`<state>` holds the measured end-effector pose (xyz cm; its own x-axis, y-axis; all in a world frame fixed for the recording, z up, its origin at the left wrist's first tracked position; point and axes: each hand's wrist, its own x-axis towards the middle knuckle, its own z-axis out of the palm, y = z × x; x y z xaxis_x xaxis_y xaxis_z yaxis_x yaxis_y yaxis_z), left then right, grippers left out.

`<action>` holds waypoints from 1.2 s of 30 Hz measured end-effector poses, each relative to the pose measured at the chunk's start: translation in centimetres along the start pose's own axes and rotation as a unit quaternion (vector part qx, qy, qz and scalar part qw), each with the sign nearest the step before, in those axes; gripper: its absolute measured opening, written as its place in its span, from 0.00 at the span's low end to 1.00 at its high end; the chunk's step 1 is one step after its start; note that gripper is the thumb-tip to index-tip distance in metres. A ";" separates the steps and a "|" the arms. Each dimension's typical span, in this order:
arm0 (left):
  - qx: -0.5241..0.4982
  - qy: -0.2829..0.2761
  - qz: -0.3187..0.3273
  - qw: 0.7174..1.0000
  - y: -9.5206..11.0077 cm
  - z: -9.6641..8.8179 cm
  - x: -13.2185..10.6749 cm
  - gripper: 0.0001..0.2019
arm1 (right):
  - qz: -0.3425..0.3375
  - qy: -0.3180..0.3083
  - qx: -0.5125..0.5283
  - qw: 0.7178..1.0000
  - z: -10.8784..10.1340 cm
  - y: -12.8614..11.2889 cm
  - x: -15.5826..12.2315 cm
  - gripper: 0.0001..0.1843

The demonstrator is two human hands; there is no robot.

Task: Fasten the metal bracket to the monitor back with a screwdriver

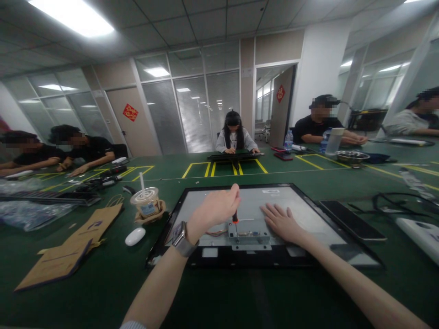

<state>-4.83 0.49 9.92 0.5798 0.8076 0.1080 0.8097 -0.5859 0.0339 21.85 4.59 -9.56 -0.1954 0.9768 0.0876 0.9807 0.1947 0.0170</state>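
Lying face down before me is a flat display panel [199, 201] with a black frame and a pale back. My left hand [221, 203], a watch on its wrist, is closed round the handle of a screwdriver [235, 218]. The tool stands upright, its tip down at a metal bracket [249, 237] with connectors near the panel's front edge. Most of the handle is hidden by my fingers. My right hand [283, 224] rests flat on the panel's back, fingers spread, holding nothing.
Left of the panel are a lidded drink cup [147, 203] in a carrier, a white mouse [135, 236] and a brown paper bag [75, 242]. On the right lies a black slab [351, 219]. A person [233, 135] works at another panel opposite; others sit around the green table [164, 171].
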 end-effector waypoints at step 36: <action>0.012 -0.011 -0.008 1.000 -0.7 0.5 0.8 0.12 | -0.135 -0.022 0.103 0.985 -2.4 2.2 0.8 0.32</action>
<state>-4.92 1.56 9.48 0.5683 0.8183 0.0863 0.8208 -0.5712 0.0106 23.85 5.57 -7.03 -0.4539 0.8887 0.0646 0.8728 0.4580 -0.1686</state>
